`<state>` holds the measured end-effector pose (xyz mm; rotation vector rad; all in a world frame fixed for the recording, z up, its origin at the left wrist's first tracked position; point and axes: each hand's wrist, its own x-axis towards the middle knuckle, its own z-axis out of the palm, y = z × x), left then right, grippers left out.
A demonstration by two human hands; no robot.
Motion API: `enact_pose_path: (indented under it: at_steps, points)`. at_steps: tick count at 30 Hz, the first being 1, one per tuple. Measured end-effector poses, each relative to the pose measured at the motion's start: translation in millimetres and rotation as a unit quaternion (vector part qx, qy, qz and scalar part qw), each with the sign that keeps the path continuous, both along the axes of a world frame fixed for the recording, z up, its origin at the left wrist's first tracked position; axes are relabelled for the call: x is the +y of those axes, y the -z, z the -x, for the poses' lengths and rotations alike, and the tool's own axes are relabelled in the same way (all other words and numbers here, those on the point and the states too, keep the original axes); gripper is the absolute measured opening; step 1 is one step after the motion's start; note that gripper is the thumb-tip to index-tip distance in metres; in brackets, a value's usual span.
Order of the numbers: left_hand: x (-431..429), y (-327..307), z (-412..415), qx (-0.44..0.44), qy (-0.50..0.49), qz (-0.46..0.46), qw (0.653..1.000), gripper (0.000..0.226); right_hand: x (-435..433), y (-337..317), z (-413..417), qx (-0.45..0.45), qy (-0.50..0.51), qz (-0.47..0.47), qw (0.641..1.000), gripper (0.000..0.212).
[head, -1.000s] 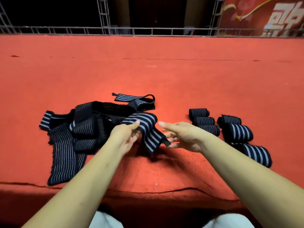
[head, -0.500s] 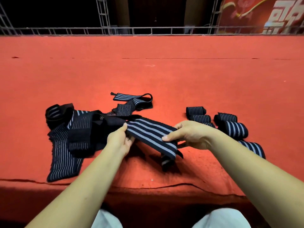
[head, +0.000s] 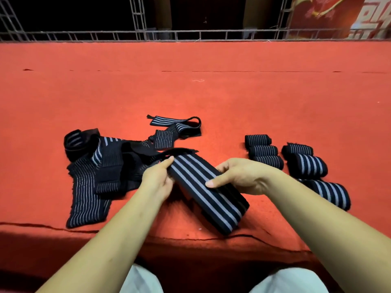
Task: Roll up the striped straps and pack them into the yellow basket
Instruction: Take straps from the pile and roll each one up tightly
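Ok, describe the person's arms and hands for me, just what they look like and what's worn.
Both forearms are bare up to the frame edge, with no sleeves in view. The left hand and right hand wear no gloves, and no watch, bracelet or ring shows on them. Fingernails look short and plain.

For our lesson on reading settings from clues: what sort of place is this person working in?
Probably a stage or event platform: red carpet covers the floor, a metal truss railing runs along its far edge, and a red banner hangs at upper right.
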<state>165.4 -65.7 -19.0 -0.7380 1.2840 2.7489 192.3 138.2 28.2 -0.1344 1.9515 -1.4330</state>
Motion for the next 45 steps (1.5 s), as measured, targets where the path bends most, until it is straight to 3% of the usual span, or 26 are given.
enact_pose_path:
  at_steps: [2, 5, 8, 10, 14, 17, 21, 25, 27, 30, 32, 35, 40, 42, 45]
  points:
    - [5, -3, -3, 0.024, 0.027, 0.035, 0.999, 0.014, 10, -1, -2, -0.006, -0.008, -0.004, 1.0, 0.035]
    - [21, -8, -18, 0.092, 0.14, 0.105, 0.98, 0.014, 9, -5, 4, -0.001, 0.07, 0.054, 0.996, 0.034]
    - [33, -14, -31, 0.13, 0.221, 0.165, 0.952, 0.019, -1, -9, 8, 0.04, 0.134, 0.09, 0.986, 0.015]
    - [34, -17, -32, 0.133, 0.208, 0.176, 0.953, 0.014, -5, -10, 7, 0.065, 0.134, 0.08, 0.986, 0.005]
    - [24, -24, -23, 0.127, 0.148, 0.177, 0.965, 0.011, 0, -14, 1, 0.035, 0.091, 0.06, 0.993, 0.008]
    - [21, -26, -23, 0.149, 0.161, 0.206, 0.954, 0.008, 3, -15, -3, 0.03, 0.069, 0.068, 0.995, 0.012]
    - [24, -24, -27, 0.185, 0.189, 0.247, 0.932, 0.008, 3, -19, 4, 0.122, 0.156, 0.101, 0.975, 0.013]
    - [23, -30, -31, 0.231, 0.157, 0.332, 0.901, 0.008, 7, -34, 4, 0.24, 0.134, -0.008, 0.961, 0.016]
    - [22, -37, -35, 0.249, 0.169, 0.309, 0.902, 0.003, 8, -44, 3, 0.249, 0.126, -0.002, 0.96, 0.017]
    - [24, -37, -39, 0.255, 0.284, 0.223, 0.897, 0.032, 6, -59, 5, 0.258, 0.127, 0.016, 0.958, 0.012]
    - [29, -34, -42, 0.244, 0.347, 0.238, 0.873, 0.036, 6, -70, 10, 0.271, 0.147, 0.005, 0.951, 0.009]
    - [33, -25, -45, 0.219, 0.375, 0.251, 0.865, 0.035, 10, -82, 20, 0.274, 0.216, 0.0, 0.937, 0.012]
    - [45, -16, -52, 0.259, 0.41, 0.271, 0.831, 0.034, 19, -81, 35, 0.216, 0.323, 0.106, 0.915, 0.018]
    - [52, -20, -52, 0.233, 0.388, 0.236, 0.86, 0.031, 20, -78, 40, 0.206, 0.352, 0.142, 0.902, 0.015]
    - [55, -30, -47, 0.2, 0.334, 0.097, 0.916, 0.031, 23, -74, 50, 0.18, 0.379, 0.208, 0.883, 0.016]
